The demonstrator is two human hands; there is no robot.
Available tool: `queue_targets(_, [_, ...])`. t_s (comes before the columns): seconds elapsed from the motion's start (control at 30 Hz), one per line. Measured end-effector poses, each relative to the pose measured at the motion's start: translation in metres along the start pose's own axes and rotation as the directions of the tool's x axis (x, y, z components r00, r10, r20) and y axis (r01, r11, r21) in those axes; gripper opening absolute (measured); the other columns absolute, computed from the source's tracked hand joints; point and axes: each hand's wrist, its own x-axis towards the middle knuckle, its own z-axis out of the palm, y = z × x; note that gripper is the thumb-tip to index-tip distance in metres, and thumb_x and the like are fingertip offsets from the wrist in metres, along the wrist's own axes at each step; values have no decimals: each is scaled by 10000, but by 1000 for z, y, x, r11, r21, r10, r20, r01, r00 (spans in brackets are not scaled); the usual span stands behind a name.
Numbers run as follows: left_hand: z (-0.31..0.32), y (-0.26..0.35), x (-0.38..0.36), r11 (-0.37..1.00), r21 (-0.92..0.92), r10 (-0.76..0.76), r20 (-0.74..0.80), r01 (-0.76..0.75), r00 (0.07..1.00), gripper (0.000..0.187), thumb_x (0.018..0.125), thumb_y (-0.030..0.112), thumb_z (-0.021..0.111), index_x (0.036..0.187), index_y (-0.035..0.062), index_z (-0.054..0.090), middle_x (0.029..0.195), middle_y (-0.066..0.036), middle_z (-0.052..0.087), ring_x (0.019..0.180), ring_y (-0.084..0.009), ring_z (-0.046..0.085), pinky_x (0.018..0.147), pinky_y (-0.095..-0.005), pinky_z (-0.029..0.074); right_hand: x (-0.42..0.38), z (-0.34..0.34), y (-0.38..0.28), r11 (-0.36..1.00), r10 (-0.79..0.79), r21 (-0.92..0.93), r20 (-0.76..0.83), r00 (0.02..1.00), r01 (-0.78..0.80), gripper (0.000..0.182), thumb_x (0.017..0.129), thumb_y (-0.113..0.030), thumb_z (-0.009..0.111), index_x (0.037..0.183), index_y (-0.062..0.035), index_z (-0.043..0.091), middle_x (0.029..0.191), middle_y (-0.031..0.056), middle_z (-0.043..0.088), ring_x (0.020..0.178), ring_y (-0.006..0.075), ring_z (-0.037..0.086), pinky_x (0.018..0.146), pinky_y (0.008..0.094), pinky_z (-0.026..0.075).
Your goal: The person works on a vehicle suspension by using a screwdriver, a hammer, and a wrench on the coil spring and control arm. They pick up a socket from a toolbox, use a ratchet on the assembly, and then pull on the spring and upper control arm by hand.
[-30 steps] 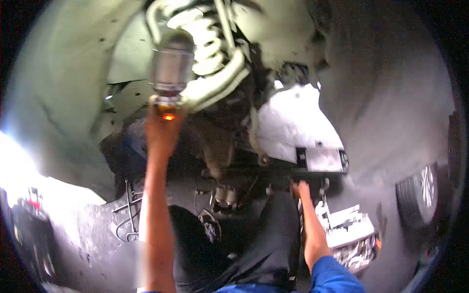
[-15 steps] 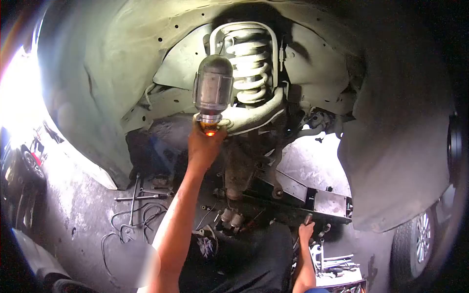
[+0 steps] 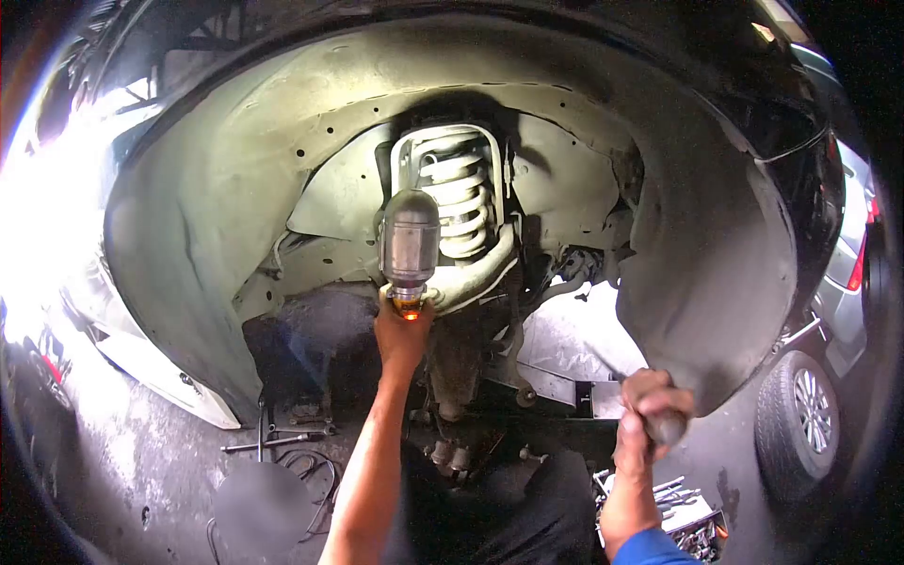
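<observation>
My left hand point(image 3: 403, 337) is closed around the base of a caged work lamp point(image 3: 411, 247), which stands upright before the coil spring point(image 3: 461, 202) and curved suspension arm point(image 3: 480, 278). An orange glow shows at the lamp's lower end. At the lower right, my right hand point(image 3: 648, 414) is wrapped around the rounded handle of a tool point(image 3: 669, 428). A thin shaft points up and left from that fist; motion blurs it, and its tip is hard to make out.
The wheel well liner point(image 3: 697, 273) curves around the spring. Below my right arm sits a tray of metal tools point(image 3: 692, 513). A wheel point(image 3: 798, 414) stands at the right. Wrenches point(image 3: 273, 438) and a cable point(image 3: 330, 480) lie on the floor at the left.
My right hand has risen with the tool, now nearer the camera. The view has shifted, showing more of the fender above; the lamp, still in my left hand, appears lower in the frame.
</observation>
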Motion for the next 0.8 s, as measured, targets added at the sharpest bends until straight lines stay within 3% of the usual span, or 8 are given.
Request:
queue_targets(0.07, [4, -14, 0, 994, -99, -52, -8, 51, 999, 495, 804, 260, 828, 1132, -17, 583, 983, -219, 717, 956, -362, 694, 789, -425, 545, 25, 20, -20, 961, -189, 213, 39, 981, 177, 348, 859, -267, 816, 903, -108, 509, 687, 19, 526, 558, 151, 470, 540, 319, 380])
queue_targets(0.1, [4, -12, -2, 990, -122, -76, -32, 72, 997, 495, 810, 261, 835, 1131, -26, 590, 999, -189, 712, 935, -283, 678, 801, -392, 535, 37, 33, -25, 920, -247, 331, 75, 966, 209, 472, 848, -425, 810, 914, -96, 478, 655, 32, 467, 573, 153, 432, 558, 328, 349])
queue_targets(0.13, [4, -9, -2, 985, -146, -100, -59, 90, 993, 496, 817, 262, 842, 1130, -35, 598, 1015, -159, 707, 914, -204, 661, 812, -359, 526, 52, 48, -25, 886, -314, 379, 63, 947, 269, 461, 848, -405, 811, 917, -90, 482, 660, 38, 472, 577, 157, 439, 559, 328, 347])
queue_targets(0.3, [6, -11, -12, 970, -243, -67, -163, 26, 984, 471, 826, 288, 836, 1089, -35, 614, 952, -152, 719, 853, -194, 655, 767, -352, 534, 126, 118, 6, 786, -460, 485, 47, 887, 383, 255, 879, -165, 705, 977, -60, 493, 740, 59, 510, 642, 171, 470, 599, 363, 348])
queue_targets(0.33, [4, -11, -12, 967, -253, -73, -173, 28, 982, 470, 825, 295, 837, 1080, -34, 618, 943, -148, 721, 844, -189, 653, 761, -351, 534, 141, 130, 20, 747, -519, 515, 59, 853, 420, 284, 924, -249, 692, 973, -58, 487, 746, 60, 506, 651, 169, 476, 607, 352, 369])
queue_targets(0.43, [2, -19, -8, 982, -186, -38, -97, 19, 995, 535, 839, 344, 812, 1143, -21, 565, 942, -238, 716, 894, -403, 729, 754, -430, 557, 163, 166, 41, 817, -448, 402, -11, 894, 414, 596, 875, -565, 734, 971, -39, 472, 711, 64, 501, 595, 164, 479, 555, 318, 395])
queue_targets(0.67, [-7, -11, -3, 1000, -8, -1, -15, 1, 1000, 552, 820, 350, 813, 1183, 37, 540, 972, -251, 705, 928, -484, 683, 749, -510, 545, 179, 169, 35, 831, -380, 453, 42, 924, 322, 648, 863, -637, 709, 962, -45, 462, 699, 58, 461, 593, 151, 439, 574, 310, 370])
queue_targets(0.8, [-9, -16, 3, 999, -8, 40, 16, -40, 999, 553, 816, 326, 809, 1194, 40, 525, 1001, -258, 698, 950, -492, 670, 768, -524, 534, 178, 158, 51, 773, -477, 539, 147, 866, 334, 640, 870, -653, 690, 951, -63, 455, 710, 62, 461, 608, 156, 419, 589, 328, 343])
